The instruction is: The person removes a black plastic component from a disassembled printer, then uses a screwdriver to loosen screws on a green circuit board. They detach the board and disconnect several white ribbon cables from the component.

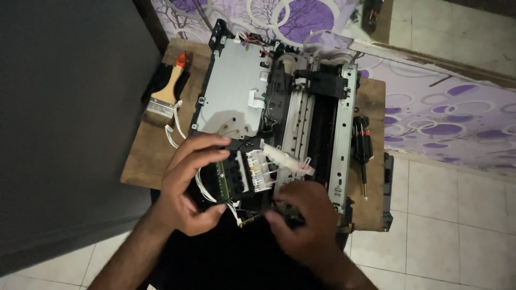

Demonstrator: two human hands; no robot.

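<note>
The right hand (pixel 306 220) covers the near end of the black carriage assembly (pixel 244 174), so its grip there can't be made out. Both forearms run off the bottom edge. The surface's (pixel 148 161) near edge is hidden behind the hands; a dark object (pixel 372 13) at the top is cut off.

An opened printer (pixel 279 107) with its cover off lies on a small wooden desk (pixel 145 161). The left hand (pixel 185 188) grips the black ink carriage (pixel 242 174) from the left, its fingers (pixel 207 142) curled over the top edge. The right hand (pixel 301 220) touches the carriage's lower right corner. A white syringe (pixel 287 158) sits on the carriage. A paintbrush (pixel 166 94) lies left of the printer, a screwdriver (pixel 363 145) right.
</note>
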